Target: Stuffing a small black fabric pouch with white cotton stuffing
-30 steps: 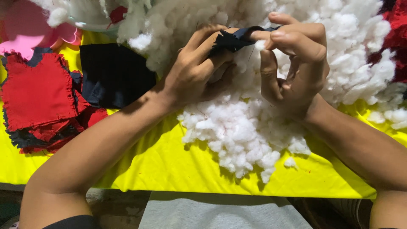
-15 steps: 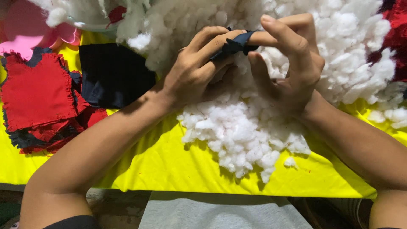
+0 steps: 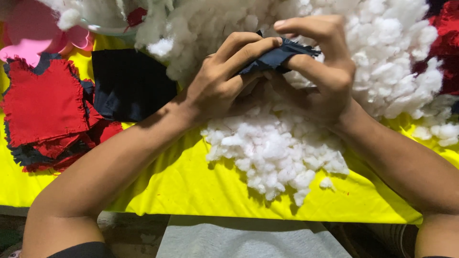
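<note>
Over the stuffing [image 3: 282, 148], your left hand [image 3: 224, 81] and right hand [image 3: 320, 71] pinched a dark pouch [image 3: 275, 56] together, seemingly mid-fill, while red squares [image 3: 43, 102] and a black square [image 3: 131, 83] lay unused at left.

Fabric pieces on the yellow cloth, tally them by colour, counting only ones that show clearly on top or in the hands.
Dark blue: 2, held piece and flat piece
Red: 1, top square
Total: 3; the pieces under the red square are too hidden to count.
</note>
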